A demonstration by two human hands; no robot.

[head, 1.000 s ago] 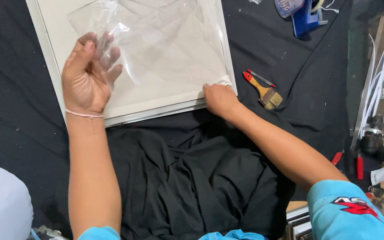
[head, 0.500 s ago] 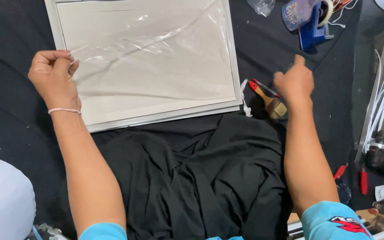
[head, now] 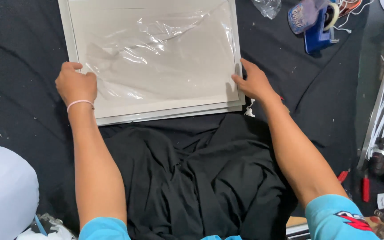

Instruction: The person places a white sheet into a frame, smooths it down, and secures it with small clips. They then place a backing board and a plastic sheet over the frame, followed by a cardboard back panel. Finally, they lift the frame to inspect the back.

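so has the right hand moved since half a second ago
Yes. The right hand came back left from beside the wooden-handled brush, now hidden, to the right edge of the flat white rectangular frame, fingertips touching its plastic-covered rim.

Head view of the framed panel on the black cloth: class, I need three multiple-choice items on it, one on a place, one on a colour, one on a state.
1. Where does the blue tape dispenser lie?
A. Above and to the right of the framed panel
B. On the panel
C. Beside the left elbow

2. What colour is the band on the left wrist?
A. Green
B. Pink
C. Black

3. How do the hands stand?
A. Both lifted clear of the panel
B. Left hand and right hand each at one side edge of the panel
C. Both pressed flat on the plastic film

Answers: 1 A, it sits on the black cloth near the top right corner of the view. 2 B, a thin pink loop shows at the wrist. 3 B, each hand meets its own side of the frame.
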